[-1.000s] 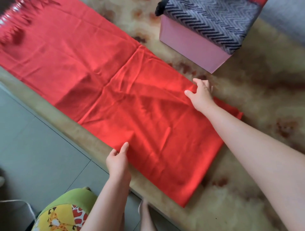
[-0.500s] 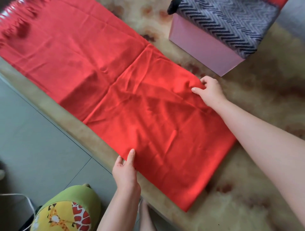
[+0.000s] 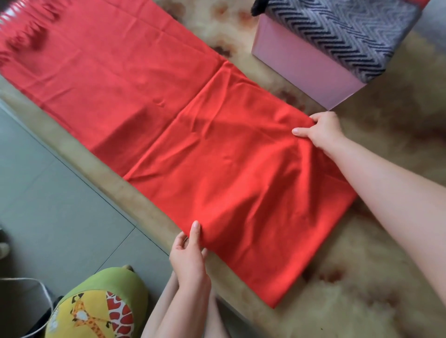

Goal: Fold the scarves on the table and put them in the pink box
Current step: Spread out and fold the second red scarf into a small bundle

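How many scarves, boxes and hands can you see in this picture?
Scarves: 2, the long red fringed cloth scarf and the grey and black zigzag knitted scarf.
Boxes: 1, the square pink box.
Hands: 2, the left hand and the right hand, both pinching the red scarf.
Total: 5.
A red scrap behind the box is cut off, not counted.
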